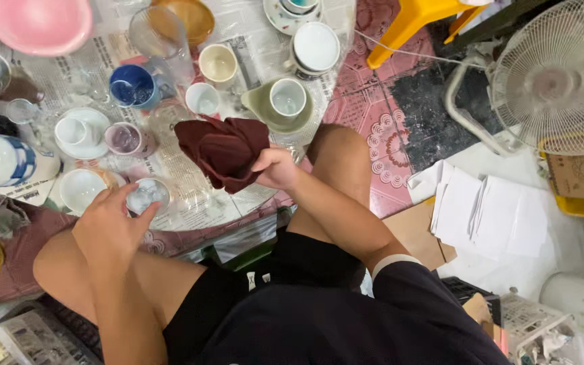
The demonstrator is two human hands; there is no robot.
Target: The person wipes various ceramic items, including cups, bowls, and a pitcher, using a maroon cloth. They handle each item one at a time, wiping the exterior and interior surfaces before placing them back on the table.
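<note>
The left hand (106, 226) has its fingers closed round a small clear glass (147, 195) standing on the newspaper (184, 169) on the floor, just beside a white cup (80, 189). The right hand (275, 167) grips a dark red cloth (223, 152) above it. The glass could slip or knock its crowded neighbours if lifted carelessly. Farther off stand a blue mug (132, 86), a pink bowl (38, 23) and a fan (559, 74)

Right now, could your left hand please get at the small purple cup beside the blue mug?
Probably yes. The left hand is closed around a clear glass, so that grip is taken; set down, the purple cup stands just beyond it on the newspaper, with nothing between.
</note>
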